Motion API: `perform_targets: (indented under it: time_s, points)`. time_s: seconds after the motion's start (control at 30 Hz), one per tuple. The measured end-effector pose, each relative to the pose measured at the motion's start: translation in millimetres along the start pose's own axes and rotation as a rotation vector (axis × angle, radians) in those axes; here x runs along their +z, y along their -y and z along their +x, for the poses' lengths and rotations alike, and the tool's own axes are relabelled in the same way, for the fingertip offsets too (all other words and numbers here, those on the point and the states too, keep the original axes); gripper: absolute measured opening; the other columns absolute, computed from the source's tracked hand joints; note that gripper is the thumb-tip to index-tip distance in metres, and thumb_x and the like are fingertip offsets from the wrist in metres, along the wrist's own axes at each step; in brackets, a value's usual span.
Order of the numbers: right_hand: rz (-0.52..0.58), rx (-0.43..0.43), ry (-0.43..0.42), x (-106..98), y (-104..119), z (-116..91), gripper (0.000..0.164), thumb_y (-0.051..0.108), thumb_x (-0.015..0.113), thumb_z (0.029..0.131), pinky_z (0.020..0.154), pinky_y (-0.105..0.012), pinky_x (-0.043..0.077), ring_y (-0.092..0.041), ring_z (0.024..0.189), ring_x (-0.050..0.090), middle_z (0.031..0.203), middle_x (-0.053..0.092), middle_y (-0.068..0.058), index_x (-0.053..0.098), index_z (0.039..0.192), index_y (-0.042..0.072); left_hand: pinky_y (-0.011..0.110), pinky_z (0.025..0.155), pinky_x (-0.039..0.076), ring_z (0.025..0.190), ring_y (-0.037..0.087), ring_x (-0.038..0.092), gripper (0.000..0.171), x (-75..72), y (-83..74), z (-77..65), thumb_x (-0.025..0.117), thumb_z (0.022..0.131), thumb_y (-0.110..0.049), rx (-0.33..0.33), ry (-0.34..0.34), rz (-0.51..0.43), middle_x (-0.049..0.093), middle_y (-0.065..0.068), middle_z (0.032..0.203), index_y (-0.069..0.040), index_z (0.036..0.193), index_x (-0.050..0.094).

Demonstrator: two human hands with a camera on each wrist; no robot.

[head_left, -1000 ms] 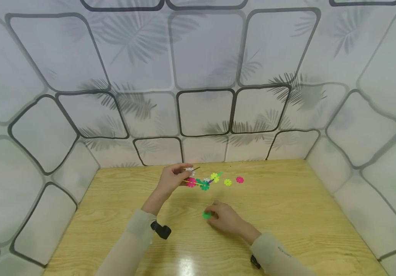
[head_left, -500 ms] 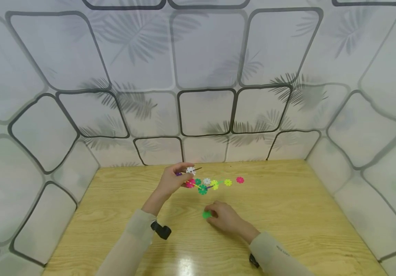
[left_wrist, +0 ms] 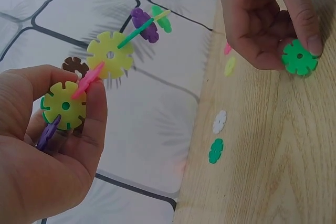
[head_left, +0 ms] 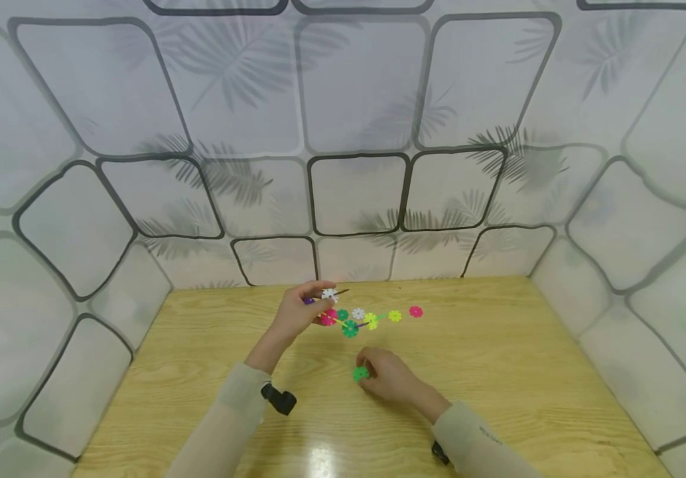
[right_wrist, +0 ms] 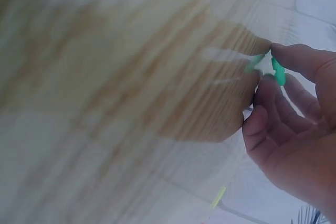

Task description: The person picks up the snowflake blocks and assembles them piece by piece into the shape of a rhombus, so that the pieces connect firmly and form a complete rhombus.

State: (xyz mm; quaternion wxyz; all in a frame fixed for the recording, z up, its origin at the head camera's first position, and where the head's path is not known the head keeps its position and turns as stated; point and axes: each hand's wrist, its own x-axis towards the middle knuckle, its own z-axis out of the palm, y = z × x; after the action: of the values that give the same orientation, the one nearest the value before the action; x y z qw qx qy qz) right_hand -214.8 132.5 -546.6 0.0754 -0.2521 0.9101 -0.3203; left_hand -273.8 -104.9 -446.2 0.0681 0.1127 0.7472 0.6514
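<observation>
Gripping hands were at work on both sides. At the left, raised over the far part of the bench (head_left: pixel 498 372), the left hand (head_left: pixel 301 312) had its fingers curled round part of a chain of slotted, flower-shaped discs (left_wrist: pixel 98 57). Among those fingers sat a yellow disc (left_wrist: pixel 56 98) and a purple disc (left_wrist: pixel 47 136) (a white disc (head_left: pixel 328 293) and a brown disc (left_wrist: pixel 69 64) also showed there, though how they joined was hard to tell). From the fingers the chain reached out to the right, ending in a light green disc (left_wrist: pixel 164 23). Behind it on the bench, a loose dark green disc (head_left: pixel 343 315) lay left of a loose white disc (head_left: pixel 358 313). Farther right and nearer the person, the right hand (head_left: pixel 393 378) pinched a bright green disc (head_left: pixel 359 375) between thumb and fingers, on the side toward the left hand and apart from the chain. Whether this disc touched the bench could not be told. Beyond the right hand lay a loose yellow disc (head_left: pixel 395 316), then a loose pink disc (head_left: pixel 416 311).
</observation>
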Motion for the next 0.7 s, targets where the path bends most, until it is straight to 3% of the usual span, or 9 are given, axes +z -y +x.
perform_targets:
  time_s: [0.17, 0.37, 0.5, 0.7]
  points:
    - [0.077, -0.011, 0.024, -5, 3, -2, 0.024, 0.009, 0.077, 0.094, 0.07, -0.022, 0.053, -0.005, 0.08, 0.057, 0.089, 0.067, 0.004, 0.069, 0.117, 0.008, 0.043, 0.073, 0.068, 0.075, 0.011, 0.069, 0.035, -0.9, -0.2, 0.1, 0.073, 0.098, -0.009, -0.004, -0.013, 0.003, 0.065, 0.003, 0.103, -0.005, 0.133, 0.071]
    - [0.148, -0.016, 0.086, -16, 13, -5, 0.025, 0.009, 0.076, 0.096, 0.072, -0.022, 0.054, -0.004, 0.08, 0.06, 0.09, 0.07, 0.004, 0.071, 0.12, 0.005, 0.051, 0.077, 0.067, 0.075, 0.01, 0.068, 0.035, 0.5, -0.5, 0.9, 0.072, 0.098, -0.008, -0.003, -0.017, 0.009, 0.064, 0.003, 0.103, -0.006, 0.133, 0.071]
    - [0.217, -0.024, 0.107, -29, 22, -8, 0.026, 0.006, 0.073, 0.098, 0.064, -0.021, 0.056, -0.009, 0.071, 0.066, 0.086, 0.07, 0.001, 0.069, 0.123, 0.001, 0.038, 0.071, 0.068, 0.075, 0.01, 0.069, 0.035, 0.4, -0.1, 1.0, 0.072, 0.098, -0.008, 0.0, -0.013, 0.004, 0.064, 0.002, 0.102, -0.005, 0.133, 0.07]
    - [0.303, -0.051, 0.077, -55, 34, -12, 0.023, 0.006, 0.071, 0.1, 0.062, -0.025, 0.06, -0.029, 0.071, 0.074, 0.087, 0.072, -0.01, 0.068, 0.123, 0.003, 0.038, 0.072, 0.068, 0.075, 0.01, 0.069, 0.035, 0.6, 0.2, 1.7, 0.072, 0.098, -0.008, 0.004, -0.009, 0.005, 0.064, 0.004, 0.103, -0.004, 0.133, 0.07]
